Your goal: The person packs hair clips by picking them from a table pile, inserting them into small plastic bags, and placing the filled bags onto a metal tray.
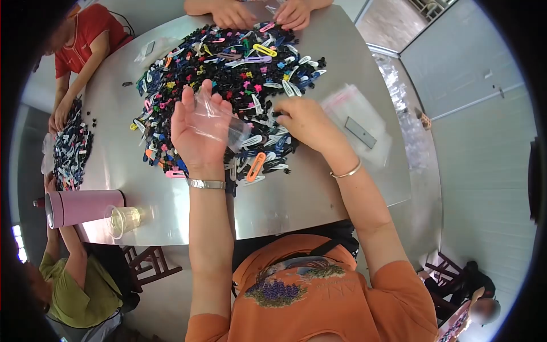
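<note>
My left hand [202,134] is palm up over the near left part of a large pile of hair clips [228,74], its fingers spread and slightly curled, with a clear plastic bag [219,126] lying across the palm. At the pile's right edge my right hand [302,121] has its fingers bent down among black and white clips; what lies between its fingertips is too small to make out. An orange clip [256,167] rests near the front of the pile, between my forearms. To the right lies a stack of clear bags [364,117] with a grey metal bar [360,133] on top.
A pink bottle [85,208] and a plastic cup [124,221] of pale liquid stand at the table's front left. Behind them is a smaller clip pile [73,148]. A co-worker's hands [262,12] are across the table; other people sit at the left.
</note>
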### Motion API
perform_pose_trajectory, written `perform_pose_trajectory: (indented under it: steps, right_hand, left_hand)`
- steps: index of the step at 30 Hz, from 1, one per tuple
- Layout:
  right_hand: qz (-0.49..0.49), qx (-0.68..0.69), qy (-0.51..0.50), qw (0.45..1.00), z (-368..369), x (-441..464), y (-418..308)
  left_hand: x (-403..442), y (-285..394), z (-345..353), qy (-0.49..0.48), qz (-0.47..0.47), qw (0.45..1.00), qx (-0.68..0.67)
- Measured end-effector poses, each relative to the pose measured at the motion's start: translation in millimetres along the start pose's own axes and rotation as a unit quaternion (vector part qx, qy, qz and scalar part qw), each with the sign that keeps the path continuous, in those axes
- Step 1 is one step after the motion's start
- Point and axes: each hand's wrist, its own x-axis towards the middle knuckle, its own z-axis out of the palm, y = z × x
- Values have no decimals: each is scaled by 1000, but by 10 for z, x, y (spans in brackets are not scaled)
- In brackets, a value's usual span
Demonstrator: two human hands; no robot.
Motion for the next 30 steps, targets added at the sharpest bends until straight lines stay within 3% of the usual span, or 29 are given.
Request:
perform_pose_trajectory:
  steps: [8, 10, 11, 13, 19, 30]
  right_hand:
    - [32, 32, 51, 998, 6, -113, -2]
    - [43, 91, 124, 987, 22, -105, -60]
    - [41, 91, 123, 987, 60, -103, -59]
    - [-2, -63, 84, 994, 137, -100, -50]
    - [17, 27, 28, 999, 36, -131, 5]
    - [-16, -52, 40, 998, 37, -114, -6]
  left_hand:
    - [-35, -71, -35, -9, -33, 999, -33]
    - [-42, -105, -29, -10, -52, 997, -47]
    - [-46, -115, -15, -7, -54, 997, -48]
    - [-47, -118, -14, -7, -55, 997, -48]
    - [-58, -102, 5, 1, -49, 997, -52]
    - [-56, -97, 15, 10, -46, 998, -51]
